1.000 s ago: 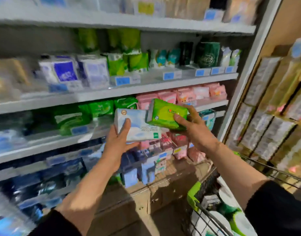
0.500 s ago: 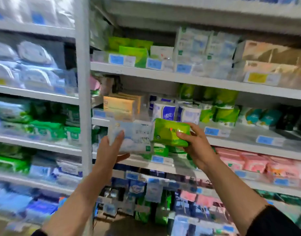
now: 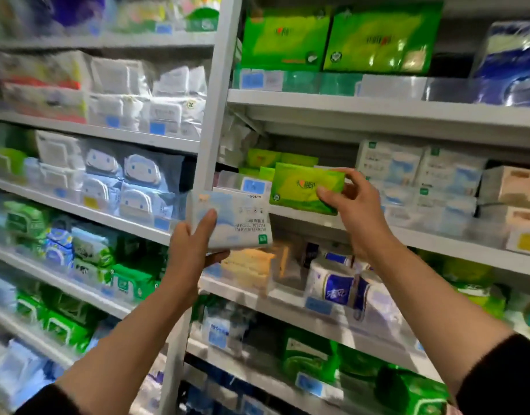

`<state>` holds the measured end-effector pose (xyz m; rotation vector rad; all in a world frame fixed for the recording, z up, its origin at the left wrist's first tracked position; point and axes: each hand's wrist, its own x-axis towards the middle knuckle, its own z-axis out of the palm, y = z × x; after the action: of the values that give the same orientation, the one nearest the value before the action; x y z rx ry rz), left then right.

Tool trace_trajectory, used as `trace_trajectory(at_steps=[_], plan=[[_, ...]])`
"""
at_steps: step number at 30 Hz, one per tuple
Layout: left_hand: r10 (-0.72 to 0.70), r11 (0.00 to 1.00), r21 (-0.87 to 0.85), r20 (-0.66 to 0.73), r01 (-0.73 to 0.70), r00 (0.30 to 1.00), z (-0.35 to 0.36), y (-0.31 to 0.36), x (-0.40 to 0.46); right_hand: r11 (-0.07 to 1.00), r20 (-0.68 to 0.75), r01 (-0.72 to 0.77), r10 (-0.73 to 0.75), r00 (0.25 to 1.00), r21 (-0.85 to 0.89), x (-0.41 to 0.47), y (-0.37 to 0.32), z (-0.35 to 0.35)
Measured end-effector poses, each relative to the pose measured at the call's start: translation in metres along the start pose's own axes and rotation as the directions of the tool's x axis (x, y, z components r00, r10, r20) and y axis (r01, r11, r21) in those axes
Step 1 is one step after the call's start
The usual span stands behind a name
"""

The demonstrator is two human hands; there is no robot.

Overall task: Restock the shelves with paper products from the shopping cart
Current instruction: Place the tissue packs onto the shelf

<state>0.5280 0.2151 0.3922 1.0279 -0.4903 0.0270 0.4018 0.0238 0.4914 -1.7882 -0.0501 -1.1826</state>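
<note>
Left hand (image 3: 194,250) clamped on pale blue tissue pack (image 3: 230,220), held before shelf upright (image 3: 211,121). Right hand (image 3: 352,208) clamped on green tissue pack (image 3: 302,187) at shelf (image 3: 377,232) edge. Both packs judged light, soft, film-wrapped, slippery; best pinched across short ends.

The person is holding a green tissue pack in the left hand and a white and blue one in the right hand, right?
Not quite: the hands are swapped. In the head view the right hand holds the green tissue pack up at the shelf, and the left hand holds the white and blue facial tissue pack.
</note>
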Motion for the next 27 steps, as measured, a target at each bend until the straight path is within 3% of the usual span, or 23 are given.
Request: trace_trajectory(at_steps=[3, 8, 14, 19, 27], plan=[[0.058, 0.998, -0.008, -0.031, -0.058, 0.998, 0.0, 0.009, 0.022, 0.985, -0.014, 0.122, -0.124, 0.992, -0.121, 0.028, -0.005, 0.014], [0.082, 0.996, -0.019, -0.035, -0.083, 0.996, -0.008, 0.012, 0.065, 0.946, -0.06, 0.181, -0.204, 0.977, -0.27, 0.068, -0.007, 0.044], [0.155, 0.986, 0.054, 0.081, -0.159, 0.985, -0.027, 0.0, 0.112, 0.924, -0.07, 0.146, -0.182, 0.981, -0.353, 0.11, 0.009, 0.095], [0.214, 0.966, 0.121, 0.119, -0.229, 0.969, -0.045, -0.007, 0.143, 0.839, -0.007, 0.114, -0.138, 0.99, -0.531, 0.136, 0.021, 0.127], [0.167, 0.971, 0.138, 0.2, -0.197, 0.965, -0.062, -0.03, 0.153, 0.782, 0.023, 0.074, -0.076, 0.997, -0.618, 0.163, 0.029, 0.149]])
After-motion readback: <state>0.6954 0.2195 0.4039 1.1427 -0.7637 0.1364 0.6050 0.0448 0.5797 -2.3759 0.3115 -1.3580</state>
